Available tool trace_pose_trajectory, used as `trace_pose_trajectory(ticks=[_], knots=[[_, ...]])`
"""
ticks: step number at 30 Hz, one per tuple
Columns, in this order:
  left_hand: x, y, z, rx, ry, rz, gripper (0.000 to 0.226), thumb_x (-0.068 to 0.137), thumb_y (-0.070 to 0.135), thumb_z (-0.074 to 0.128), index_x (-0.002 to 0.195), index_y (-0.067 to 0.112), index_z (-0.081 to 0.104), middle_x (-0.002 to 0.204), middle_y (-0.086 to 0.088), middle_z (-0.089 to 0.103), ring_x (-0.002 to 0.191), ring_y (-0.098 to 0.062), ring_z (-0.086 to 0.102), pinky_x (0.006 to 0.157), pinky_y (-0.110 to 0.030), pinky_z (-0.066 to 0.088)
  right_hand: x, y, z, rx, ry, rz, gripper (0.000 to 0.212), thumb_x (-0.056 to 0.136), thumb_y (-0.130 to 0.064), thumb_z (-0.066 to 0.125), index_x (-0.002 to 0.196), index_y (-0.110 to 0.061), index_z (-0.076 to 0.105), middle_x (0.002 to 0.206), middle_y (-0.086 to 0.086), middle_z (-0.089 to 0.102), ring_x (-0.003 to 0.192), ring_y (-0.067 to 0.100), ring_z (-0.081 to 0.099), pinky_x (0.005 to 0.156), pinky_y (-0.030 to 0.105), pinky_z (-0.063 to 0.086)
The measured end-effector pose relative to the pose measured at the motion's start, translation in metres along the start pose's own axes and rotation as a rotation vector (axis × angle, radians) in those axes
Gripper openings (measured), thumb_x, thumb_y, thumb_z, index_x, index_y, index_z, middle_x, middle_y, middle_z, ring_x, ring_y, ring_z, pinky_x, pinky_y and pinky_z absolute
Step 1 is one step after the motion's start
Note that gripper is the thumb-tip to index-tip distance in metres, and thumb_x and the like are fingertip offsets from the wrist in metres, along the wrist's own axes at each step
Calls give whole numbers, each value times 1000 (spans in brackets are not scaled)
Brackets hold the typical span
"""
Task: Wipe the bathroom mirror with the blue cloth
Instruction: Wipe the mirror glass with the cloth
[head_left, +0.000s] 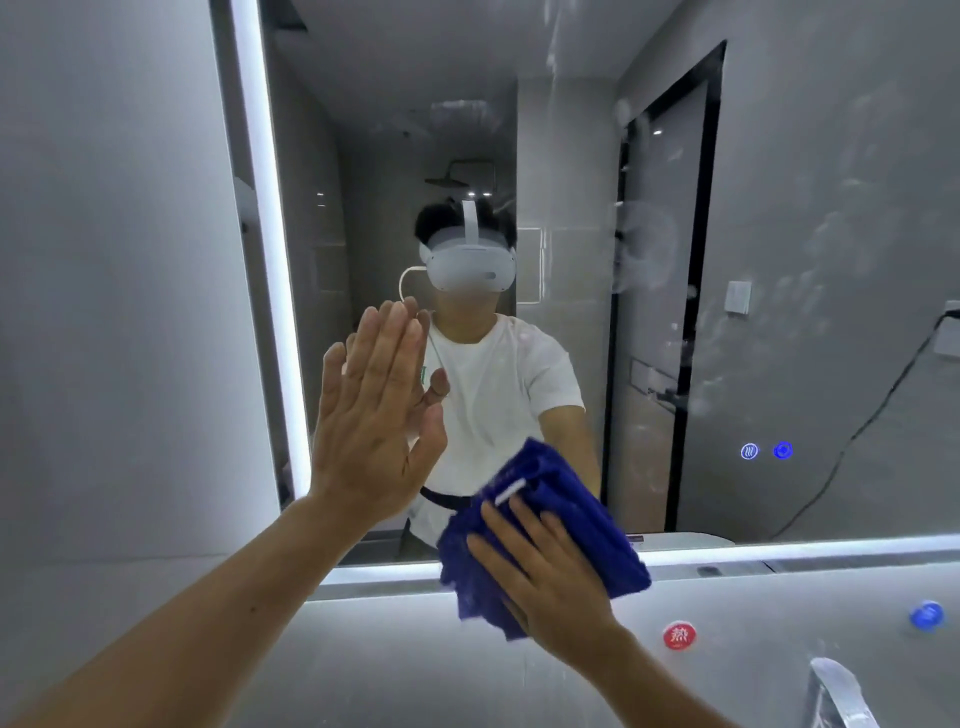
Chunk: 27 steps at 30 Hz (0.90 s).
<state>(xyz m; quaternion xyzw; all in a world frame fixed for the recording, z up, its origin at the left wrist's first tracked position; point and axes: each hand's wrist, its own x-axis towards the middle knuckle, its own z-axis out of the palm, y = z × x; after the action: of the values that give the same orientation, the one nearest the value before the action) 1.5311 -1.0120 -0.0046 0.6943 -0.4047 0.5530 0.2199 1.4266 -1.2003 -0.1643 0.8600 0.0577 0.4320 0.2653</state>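
The bathroom mirror fills the wall ahead, lit along its left and bottom edges, with smudges and streaks on its upper right glass. My left hand rests flat on the glass near the lower left, fingers straight and together, holding nothing. My right hand presses a folded blue cloth against the mirror's bottom edge, fingers spread over it. The cloth overlaps the lit lower strip and hangs a little below it. A person in a white shirt and headset is reflected in the glass.
Two lit touch buttons glow on the mirror's lower right. Below the mirror on the wall sit a red round tag and a blue knob. A chrome tap rises at the bottom right. A grey wall lies left of the mirror.
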Motion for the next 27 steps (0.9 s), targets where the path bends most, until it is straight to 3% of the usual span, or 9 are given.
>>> trace_pose_trajectory(ticks=[3, 7, 9, 11, 13, 17, 22, 25, 27], knots=[[3, 5, -1, -29, 13, 10, 67, 97, 32, 43, 155, 11, 18, 163, -5, 14, 151, -25, 7, 120, -55, 12, -35, 16, 1, -73, -120, -87, 96, 70, -36, 80, 150, -24, 28, 156, 2, 26, 143, 25, 23, 120, 42, 1], [9, 11, 2, -5, 16, 9, 66, 95, 29, 50, 154, 10, 24, 163, -6, 17, 151, -24, 8, 122, -49, 7, -20, 65, -21, -40, 14, -8, 94, 63, -24, 85, 144, -21, 36, 150, 6, 35, 141, 27, 24, 120, 43, 6], [12, 15, 4, 14, 9, -1, 66, 95, 29, 50, 153, 9, 25, 163, -5, 17, 151, -23, 7, 122, -44, 2, 11, 92, -41, 47, 197, 146, 73, 77, -20, 75, 140, -17, 39, 147, 11, 40, 140, 32, 24, 117, 47, 12], [16, 21, 6, 9, 5, -6, 64, 97, 29, 46, 154, 9, 24, 163, -5, 16, 151, -22, 6, 122, -42, 0, 49, 115, -62, 140, 338, 303, 52, 92, -24, 53, 141, -14, 39, 149, 13, 38, 142, 35, 21, 117, 49, 12], [22, 25, 6, -5, -3, -7, 62, 98, 30, 43, 154, 10, 24, 163, -5, 15, 151, -22, 6, 122, -42, 0, 87, 126, -77, 208, 435, 432, 47, 97, -27, 44, 141, -11, 43, 151, 13, 35, 143, 35, 21, 118, 49, 10], [31, 33, 5, -1, 12, -5, 61, 98, 30, 37, 153, 7, 24, 162, -7, 15, 151, -21, 4, 122, -41, -1, 121, 116, -81, 243, 545, 611, 47, 97, -27, 45, 140, -9, 46, 151, 14, 37, 143, 36, 21, 118, 48, 11], [36, 42, 8, -29, 49, 18, 61, 98, 33, 31, 152, 4, 24, 162, -10, 16, 151, -23, 6, 122, -42, 2, 72, 80, -48, 139, 354, 350, 48, 103, -40, 28, 145, -18, 35, 154, 9, 31, 146, 31, 15, 120, 46, 6], [39, 51, 11, -34, 57, 7, 62, 98, 32, 32, 152, 3, 24, 162, -10, 16, 151, -23, 5, 122, -44, 3, 25, 50, -19, 70, 225, 211, 48, 101, -38, 40, 145, -20, 36, 153, 7, 34, 145, 31, 20, 119, 47, 11], [39, 58, 10, -45, 51, 2, 62, 98, 32, 34, 152, 3, 25, 161, -11, 17, 151, -23, 5, 122, -46, 4, -7, 36, -6, 28, 110, 117, 60, 93, -36, 56, 147, -22, 34, 155, 4, 31, 145, 29, 23, 119, 46, 13]])
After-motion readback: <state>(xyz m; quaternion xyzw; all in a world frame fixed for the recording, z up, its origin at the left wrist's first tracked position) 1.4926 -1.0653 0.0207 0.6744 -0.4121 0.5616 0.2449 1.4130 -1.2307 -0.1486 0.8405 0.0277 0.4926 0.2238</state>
